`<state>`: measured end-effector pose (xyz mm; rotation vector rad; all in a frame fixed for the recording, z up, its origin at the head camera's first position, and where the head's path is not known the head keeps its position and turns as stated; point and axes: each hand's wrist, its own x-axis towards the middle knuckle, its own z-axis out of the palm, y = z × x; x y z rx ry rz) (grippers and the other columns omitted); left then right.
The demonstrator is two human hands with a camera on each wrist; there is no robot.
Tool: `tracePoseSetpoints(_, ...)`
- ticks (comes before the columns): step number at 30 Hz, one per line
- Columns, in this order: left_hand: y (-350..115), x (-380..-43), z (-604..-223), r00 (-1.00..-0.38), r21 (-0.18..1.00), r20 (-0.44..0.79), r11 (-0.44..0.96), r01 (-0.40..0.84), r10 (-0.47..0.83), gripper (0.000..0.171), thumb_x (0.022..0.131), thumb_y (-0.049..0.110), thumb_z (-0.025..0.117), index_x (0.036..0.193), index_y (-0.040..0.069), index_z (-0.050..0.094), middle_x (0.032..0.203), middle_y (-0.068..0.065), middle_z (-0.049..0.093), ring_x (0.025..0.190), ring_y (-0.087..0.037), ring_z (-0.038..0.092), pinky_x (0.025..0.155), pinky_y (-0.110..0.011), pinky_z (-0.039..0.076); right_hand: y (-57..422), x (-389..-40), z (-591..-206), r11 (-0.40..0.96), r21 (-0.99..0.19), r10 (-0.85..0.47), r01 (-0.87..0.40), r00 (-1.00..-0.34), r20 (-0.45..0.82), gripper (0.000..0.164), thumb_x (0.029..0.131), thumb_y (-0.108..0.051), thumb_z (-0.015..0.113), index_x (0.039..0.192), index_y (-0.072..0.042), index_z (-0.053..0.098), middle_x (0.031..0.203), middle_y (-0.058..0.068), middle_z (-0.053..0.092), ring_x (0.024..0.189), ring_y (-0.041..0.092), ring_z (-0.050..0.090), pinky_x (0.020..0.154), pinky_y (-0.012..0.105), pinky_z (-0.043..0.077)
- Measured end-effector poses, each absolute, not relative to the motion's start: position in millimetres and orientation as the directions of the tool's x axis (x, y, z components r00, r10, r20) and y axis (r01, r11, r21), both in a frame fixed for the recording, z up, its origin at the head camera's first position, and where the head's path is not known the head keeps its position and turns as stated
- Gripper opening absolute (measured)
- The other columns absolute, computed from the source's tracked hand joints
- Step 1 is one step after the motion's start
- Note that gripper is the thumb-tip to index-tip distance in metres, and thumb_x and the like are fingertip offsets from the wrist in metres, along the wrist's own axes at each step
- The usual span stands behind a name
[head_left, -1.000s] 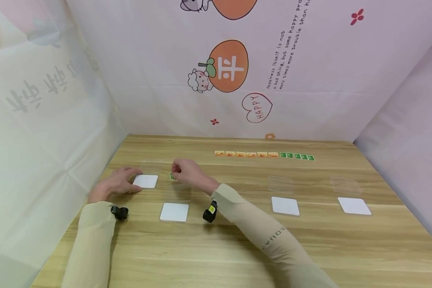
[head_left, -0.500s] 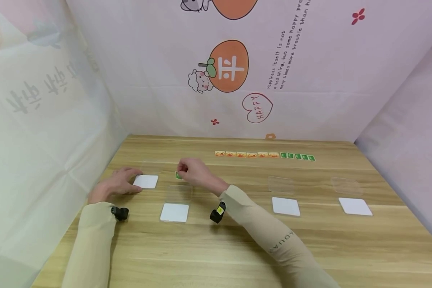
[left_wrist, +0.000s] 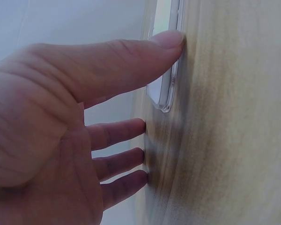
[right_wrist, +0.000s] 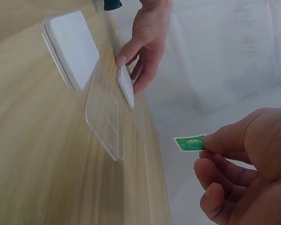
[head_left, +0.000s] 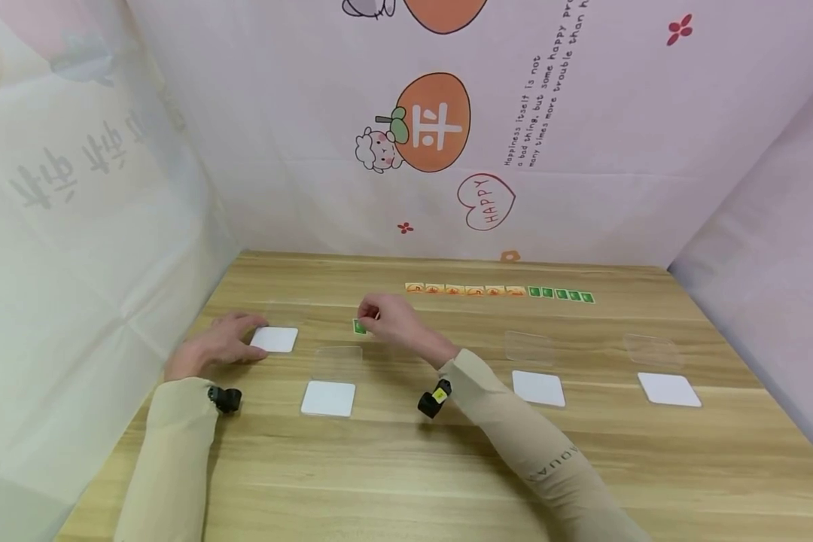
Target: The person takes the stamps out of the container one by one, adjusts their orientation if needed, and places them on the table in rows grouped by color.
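My left hand [head_left: 223, 340] steadies the leftmost shallow clear box with a white insert [head_left: 275, 339] on the table. In the left wrist view the thumb [left_wrist: 164, 40] lies along the box's edge [left_wrist: 171, 89]; the index finger is mostly hidden behind it, and the other fingers touch the wood. My right hand [head_left: 396, 325] pinches a small green card with a white border [right_wrist: 191, 143] between thumb and index finger, raised off the table. A pale drawing shows on the card's face. Below that hand, to the left, lies a clear lid [head_left: 337, 363].
A second white-filled box [head_left: 328, 399] lies near the left hand. Two more, a middle-right box [head_left: 538, 388] and a far-right box [head_left: 669, 389], have clear lids behind them. Orange cards [head_left: 455, 290] and green cards [head_left: 561, 294] form a row at the back. Printed cloth walls surround the table.
My right hand has moved to the right with the green card between its fingers, away from the leftmost box. My left hand stays where it was.
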<state>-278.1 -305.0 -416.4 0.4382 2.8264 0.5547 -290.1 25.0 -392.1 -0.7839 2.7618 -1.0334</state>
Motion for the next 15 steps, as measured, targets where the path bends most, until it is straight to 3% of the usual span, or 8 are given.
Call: tracePoseSetpoints(15, -306.5, -280.3, -417.8, -0.932, 0.414, -0.183, 0.884, 0.217, 0.314, 0.063, 0.090, 0.034, 0.069, 0.142, 0.005, 0.047, 0.149, -0.034, 0.031, 0.132, -0.058, 0.028, 0.101, -0.072, 0.029, 62.6, -302.3, -388.7, 0.665, -0.618, -0.446, -0.421, -0.886, 0.124, 0.007, 0.095, -0.015, 0.063, 0.094, -0.010, 0.067, 0.089, 0.004, 0.067, 0.078, 0.015, 0.058, 0.066, 0.025, 0.048)
